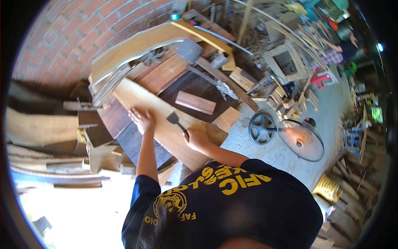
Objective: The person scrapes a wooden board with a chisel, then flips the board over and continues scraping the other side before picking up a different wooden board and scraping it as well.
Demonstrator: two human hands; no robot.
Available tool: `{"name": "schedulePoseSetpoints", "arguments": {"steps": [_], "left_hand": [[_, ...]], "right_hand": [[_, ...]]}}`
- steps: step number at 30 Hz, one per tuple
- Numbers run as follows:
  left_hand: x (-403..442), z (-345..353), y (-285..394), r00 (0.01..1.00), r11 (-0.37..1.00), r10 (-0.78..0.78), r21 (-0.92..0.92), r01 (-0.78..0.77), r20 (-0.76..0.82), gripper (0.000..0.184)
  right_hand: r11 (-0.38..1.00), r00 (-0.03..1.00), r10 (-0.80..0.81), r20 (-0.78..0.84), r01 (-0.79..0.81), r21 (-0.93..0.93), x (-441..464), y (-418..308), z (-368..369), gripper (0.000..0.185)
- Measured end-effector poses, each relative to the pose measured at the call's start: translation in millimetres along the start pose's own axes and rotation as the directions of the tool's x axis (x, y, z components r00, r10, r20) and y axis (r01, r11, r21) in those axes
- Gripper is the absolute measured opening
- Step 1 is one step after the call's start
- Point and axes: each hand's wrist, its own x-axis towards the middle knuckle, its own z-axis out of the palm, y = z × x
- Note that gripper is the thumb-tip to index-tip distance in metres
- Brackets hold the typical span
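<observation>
My left hand [143, 120] lies flat with fingers spread on a long pale wooden board [166, 135]. The board slants across dark planks [143, 141] from upper left toward my body. In my right hand [197, 139] is the handle of a scraper [173, 119] with a wide dark blade. The blade lies over the board's surface, pointing up and left; whether its edge touches the wood I cannot tell. A short reddish wood block [195, 103] rests just beyond the board.
A stone-like block [189, 50] and a wooden beam [219, 79] lie farther back. At right on the floor stands a fan [300, 140] with a round black base [262, 128]. Wood scraps [286, 103] are piled near a red stool [322, 78]. Another person [347, 47] sits at far right.
</observation>
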Motion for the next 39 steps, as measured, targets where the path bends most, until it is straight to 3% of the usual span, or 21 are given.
{"name": "schedulePoseSetpoints", "arguments": {"steps": [2,6,8,12,14,16,20,22,24,26,28,29,31,32,35,39], "left_hand": [[-8,1,1,0.998,0.994,-0.052,-0.1,0.05,-0.025,0.074],[-46,3,0,1.0,0.977,-0.016,-0.211,0.011,-0.02,0.067],[-70,-8,1,0.992,0.969,0.118,-0.222,-0.107,0.034,0.062],[-119,-11,-1,0.974,0.959,0.213,-0.207,-0.194,0.077,0.063],[-142,-12,3,0.967,0.968,0.231,-0.125,-0.218,0.105,0.064],[-163,-16,9,0.968,0.975,0.205,-0.12,-0.188,0.146,0.064],[-197,-29,4,0.906,0.951,0.305,-0.044,-0.306,0.293,0.062],[-207,-32,-13,0.909,0.923,0.314,-0.314,-0.223,0.274,0.059],[-202,-41,-35,0.887,0.908,0.375,-0.3,-0.293,0.269,0.057],[-196,-51,-52,0.858,0.889,0.435,-0.282,-0.361,0.273,0.056],[-181,-63,-59,0.761,0.796,0.587,-0.026,-0.604,0.277,0.055],[-174,-62,-65,0.748,0.799,0.563,0.002,-0.602,0.353,0.056],[-159,-60,-74,0.725,0.774,0.596,-0.005,-0.634,0.346,0.057],[-154,-61,-75,0.694,0.739,0.636,-0.007,-0.674,0.337,0.058],[-154,-62,-72,0.717,0.783,0.585,-0.031,-0.622,0.379,0.057],[-150,-69,-72,0.713,0.811,0.546,-0.064,-0.581,0.441,0.056]], "right_hand": [[0.997,0.993,-0.079,-0.085,0.077,-0.028,1,6,7,0.034],[0.992,0.993,-0.114,-0.035,0.111,-0.065,4,11,14,0.034],[0.988,0.986,-0.143,-0.082,0.138,-0.07,4,12,15,0.034],[0.986,0.986,-0.157,-0.062,0.152,-0.075,5,9,12,0.033],[0.991,0.992,-0.124,-0.028,0.123,-0.053,6,8,12,0.033],[0.97,0.965,-0.233,-0.117,0.223,-0.096,7,12,16,0.033],[0.982,0.989,-0.142,0.048,0.147,-0.118,4,14,15,0.035],[0.984,0.984,-0.154,0.095,0.161,-0.075,-2,17,7,0.033],[0.992,0.982,-0.126,0.145,0.122,0.033,-13,21,0,0.028],[0.985,0.971,-0.173,0.164,0.172,0.023,-29,29,-4,0.024],[0.933,0.93,-0.361,0.077,0.358,0.041,-44,25,-16,0.04],[0.931,0.927,-0.364,0.088,0.362,0.038,-48,22,-22,0.04],[0.929,0.875,-0.302,0.379,0.36,-0.09,-53,17,-32,0.059],[0.927,0.871,-0.303,0.387,0.364,-0.093,-52,16,-30,0.059],[0.915,0.871,-0.275,0.407,0.367,-0.166,-42,-2,-18,0.062],[0.943,0.885,-0.14,0.445,0.256,-0.212,-1,-52,-9,0.064]]}}
